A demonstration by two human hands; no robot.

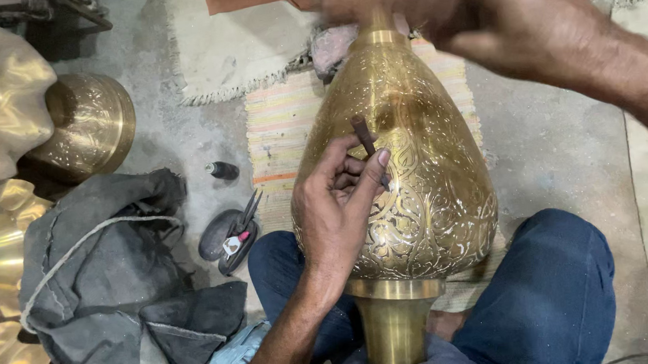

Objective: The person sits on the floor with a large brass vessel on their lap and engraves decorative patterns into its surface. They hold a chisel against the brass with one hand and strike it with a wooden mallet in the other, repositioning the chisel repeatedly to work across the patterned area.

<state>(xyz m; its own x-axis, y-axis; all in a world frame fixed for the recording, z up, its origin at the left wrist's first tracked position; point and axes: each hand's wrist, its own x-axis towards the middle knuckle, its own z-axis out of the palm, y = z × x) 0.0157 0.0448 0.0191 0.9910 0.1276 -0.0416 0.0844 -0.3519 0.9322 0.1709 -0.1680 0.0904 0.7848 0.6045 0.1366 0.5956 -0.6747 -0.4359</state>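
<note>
Lying across the person's blue-trousered lap, a large engraved brass vase (411, 190) points its neck away over a striped mat (280, 123). Left of it sits a heap of dark grey cloth (114, 286), with more brass pieces (88, 120) beyond. The right hand (504, 10), blurred, hovers near the neck; its grip cannot be told. The left hand (338, 204) pinches a small dark chisel (364, 135) against the vase's body.
</note>
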